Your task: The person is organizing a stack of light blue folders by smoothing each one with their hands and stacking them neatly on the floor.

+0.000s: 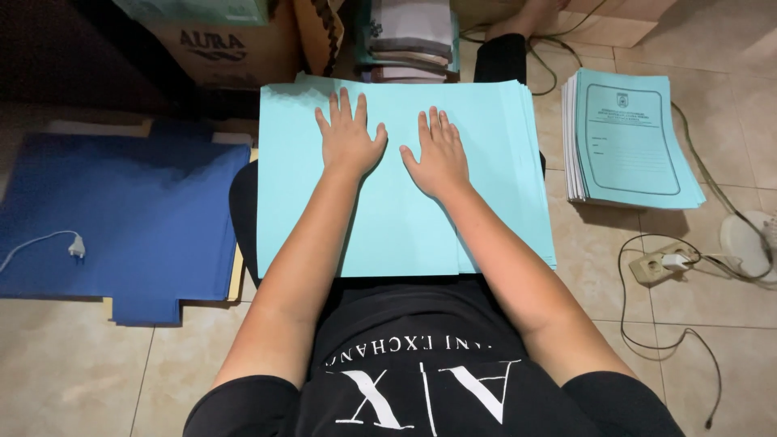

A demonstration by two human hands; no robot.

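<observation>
A stack of large light-blue paper sheets (pixel 486 137) lies across my lap. My left hand (pixel 348 137) rests flat on the top sheet, fingers spread, left of the middle. My right hand (pixel 439 154) lies flat beside it, fingers close together, palm down. Neither hand grips anything; both press on the paper. The two hands are a few centimetres apart.
Dark-blue cut card sheets (pixel 121 218) lie on the tiled floor to the left, with a white plug (pixel 75 245) on them. A pile of printed light-blue booklets (pixel 627 137) sits at the right. Cables and a socket (pixel 660 263) trail beyond. A cardboard box (pixel 218 48) stands behind.
</observation>
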